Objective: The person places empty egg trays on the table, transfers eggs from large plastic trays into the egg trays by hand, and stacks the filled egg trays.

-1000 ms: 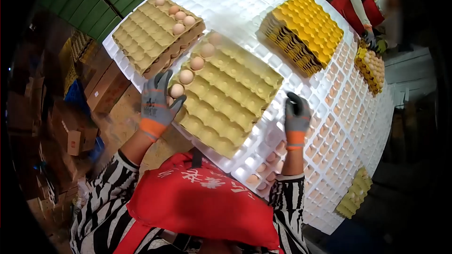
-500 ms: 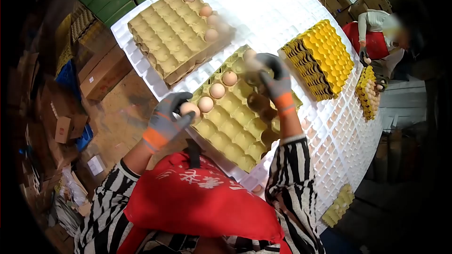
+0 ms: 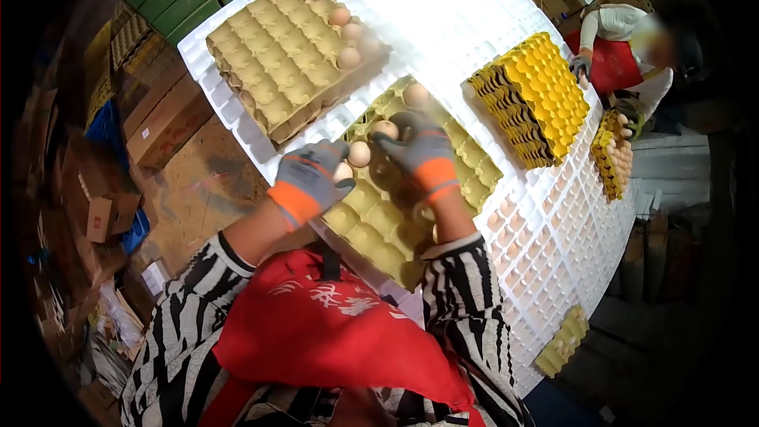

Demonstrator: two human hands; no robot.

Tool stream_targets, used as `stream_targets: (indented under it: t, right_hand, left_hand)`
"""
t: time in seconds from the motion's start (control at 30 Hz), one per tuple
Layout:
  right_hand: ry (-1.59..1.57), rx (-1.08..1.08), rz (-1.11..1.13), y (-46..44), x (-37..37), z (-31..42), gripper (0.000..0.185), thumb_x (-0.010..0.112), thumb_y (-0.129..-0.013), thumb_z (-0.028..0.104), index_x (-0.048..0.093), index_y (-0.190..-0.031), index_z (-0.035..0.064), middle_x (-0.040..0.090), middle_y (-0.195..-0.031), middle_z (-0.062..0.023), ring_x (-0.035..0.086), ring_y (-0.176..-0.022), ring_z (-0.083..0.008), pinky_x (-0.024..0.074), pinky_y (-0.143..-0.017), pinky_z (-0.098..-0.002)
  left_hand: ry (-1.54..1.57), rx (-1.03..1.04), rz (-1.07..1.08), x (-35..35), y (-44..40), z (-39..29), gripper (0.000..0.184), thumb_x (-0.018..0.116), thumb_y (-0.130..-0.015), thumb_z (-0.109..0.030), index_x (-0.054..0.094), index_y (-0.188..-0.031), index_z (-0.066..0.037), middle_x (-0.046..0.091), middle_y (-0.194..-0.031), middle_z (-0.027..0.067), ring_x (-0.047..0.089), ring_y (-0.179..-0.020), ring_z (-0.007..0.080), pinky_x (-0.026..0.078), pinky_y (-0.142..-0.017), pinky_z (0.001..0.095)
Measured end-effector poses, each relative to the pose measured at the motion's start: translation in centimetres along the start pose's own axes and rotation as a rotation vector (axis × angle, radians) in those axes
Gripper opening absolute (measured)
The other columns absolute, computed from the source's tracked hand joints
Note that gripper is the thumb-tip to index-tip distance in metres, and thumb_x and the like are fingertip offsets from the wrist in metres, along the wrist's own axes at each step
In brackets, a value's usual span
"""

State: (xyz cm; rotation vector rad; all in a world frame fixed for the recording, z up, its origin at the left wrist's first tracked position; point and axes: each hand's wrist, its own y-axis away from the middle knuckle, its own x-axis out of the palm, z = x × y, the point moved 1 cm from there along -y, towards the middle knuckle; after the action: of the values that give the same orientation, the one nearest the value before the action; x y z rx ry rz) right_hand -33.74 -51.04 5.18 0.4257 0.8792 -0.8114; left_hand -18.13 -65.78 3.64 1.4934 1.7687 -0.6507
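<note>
A yellowish egg tray lies before me, with a row of brown eggs along its far left edge. My left hand, in a grey glove with an orange cuff, has its fingers and thumb closed around an egg near the tray's left corner. Beside it sits another egg, between the two hands. My right hand, gloved alike, reaches over the tray with thumb and fingers about a third egg. Farther up the row an egg rests untouched. The corner cup is hidden by my left hand.
A stack of pulp trays bearing several eggs stands at the upper left. Yellow trays are stacked to the right. White gridded trays holding eggs cover the right side. A co-worker's gloved hand is at the far right.
My right hand has moved left and down from the row's far end to a middle egg. My left hand has shifted right, from the corner egg to the one beside it.
</note>
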Motion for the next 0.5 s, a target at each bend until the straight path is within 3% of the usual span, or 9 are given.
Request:
stream_targets:
  t: [0.07, 0.13, 0.2, 0.23, 0.27, 0.33, 0.4, 0.47, 0.5]
  right_hand:
    - [-0.717, 0.281, 0.018, -0.1, -1.0, -3.7, 0.037, 0.067, -0.089, 0.025, 0.070, -0.120, 0.0068, 0.067, -0.103, -0.0053, 0.064, -0.084, -0.0138, 0.0521, -0.067, -0.0288]
    - [-1.158, 0.165, -0.091, -0.6, -2.2, -6.4, 0.045, 0.064, -0.089, 0.019, 0.061, -0.133, 0.0079, 0.065, -0.107, -0.0056, 0.062, -0.081, -0.0143, 0.0513, -0.065, -0.0282]
    - [-1.336, 0.116, -0.158, -1.3, -3.4, -7.0, 0.054, 0.061, -0.090, 0.016, 0.052, -0.142, 0.0092, 0.062, -0.112, -0.0064, 0.061, -0.080, -0.0149, 0.0513, -0.064, -0.0280]
    - [-1.077, 0.096, -0.117, -1.9, -4.3, -6.3, 0.049, 0.062, -0.090, 0.021, 0.057, -0.138, 0.0113, 0.060, -0.117, -0.0052, 0.061, -0.088, -0.0156, 0.0530, -0.068, -0.0294]
    - [-0.913, 0.192, -0.052, -3.0, -4.6, -5.5, 0.049, 0.067, -0.088, 0.028, 0.061, -0.135, 0.0123, 0.060, -0.120, -0.0080, 0.064, -0.094, -0.0213, 0.0551, -0.075, -0.0358]
    - [0.060, 0.055, -0.223, -4.8, -3.8, -4.0, 0.042, 0.073, -0.085, 0.031, 0.069, -0.120, 0.0084, 0.060, -0.123, -0.0096, 0.063, -0.104, -0.0240, 0.0533, -0.085, -0.0378]
    - [0.317, 0.072, -0.125, -4.6, -3.0, -2.3, 0.046, 0.076, -0.080, 0.040, 0.072, -0.116, 0.0108, 0.060, -0.122, -0.0126, 0.063, -0.107, -0.0283, 0.0530, -0.090, -0.0424]
    - [0.561, 0.119, 0.049, -5.9, -2.7, -2.3, 0.045, 0.076, -0.079, 0.042, 0.073, -0.114, 0.0135, 0.060, -0.122, -0.0123, 0.063, -0.108, -0.0280, 0.0526, -0.091, -0.0411]
    - [0.412, 0.159, 0.012, -5.3, -3.3, -2.1, 0.045, 0.077, -0.078, 0.043, 0.073, -0.113, 0.0143, 0.060, -0.120, -0.0123, 0.063, -0.107, -0.0285, 0.0526, -0.091, -0.0410]
  left_hand:
    - [0.372, 0.005, -0.013, -1.3, 0.0, 2.6, 0.050, 0.071, -0.084, -0.027, 0.056, -0.126, -0.004, 0.068, -0.100, 0.0100, 0.066, -0.085, 0.0217, 0.053, -0.075, 0.0334]
    - [1.226, -0.344, 0.265, -3.2, 0.1, 5.3, 0.054, 0.061, -0.088, -0.016, 0.051, -0.140, -0.004, 0.069, -0.110, 0.0141, 0.067, -0.087, 0.0182, 0.055, -0.074, 0.0287]
    - [1.650, -0.221, 0.156, -2.9, 0.3, 5.9, 0.055, 0.058, -0.091, -0.013, 0.048, -0.144, -0.005, 0.067, -0.114, 0.0153, 0.067, -0.085, 0.0180, 0.055, -0.070, 0.0300]
    - [1.647, -0.190, 0.159, -3.4, -0.1, 5.6, 0.052, 0.059, -0.092, -0.014, 0.051, -0.143, -0.004, 0.063, -0.123, 0.0165, 0.067, -0.084, 0.0181, 0.055, -0.071, 0.0287]
    - [1.440, -0.197, 0.151, -4.1, -0.5, 4.8, 0.052, 0.062, -0.091, -0.014, 0.053, -0.141, -0.004, 0.062, -0.126, 0.0162, 0.066, -0.088, 0.0191, 0.055, -0.074, 0.0296]
    - [1.023, -0.202, 0.137, -5.9, -1.5, 1.9, 0.050, 0.067, -0.088, -0.013, 0.057, -0.136, -0.003, 0.060, -0.130, 0.0155, 0.066, -0.094, 0.0213, 0.054, -0.080, 0.0315]
    - [0.324, 0.341, -0.017, -4.7, -3.5, 1.2, 0.056, 0.081, -0.074, -0.009, 0.064, -0.127, -0.011, 0.056, -0.130, 0.0135, 0.057, -0.117, 0.0319, 0.050, -0.095, 0.0405]
    - [-0.158, 0.361, -0.041, -3.6, -3.6, -0.8, 0.053, 0.084, -0.071, -0.017, 0.066, -0.121, -0.016, 0.053, -0.132, 0.0132, 0.059, -0.114, 0.0326, 0.052, -0.092, 0.0420]
    - [-0.338, 0.343, 0.025, -3.3, -3.7, -2.1, 0.049, 0.084, -0.069, -0.018, 0.066, -0.114, -0.017, 0.052, -0.134, 0.0142, 0.059, -0.110, 0.0364, 0.053, -0.090, 0.0435]
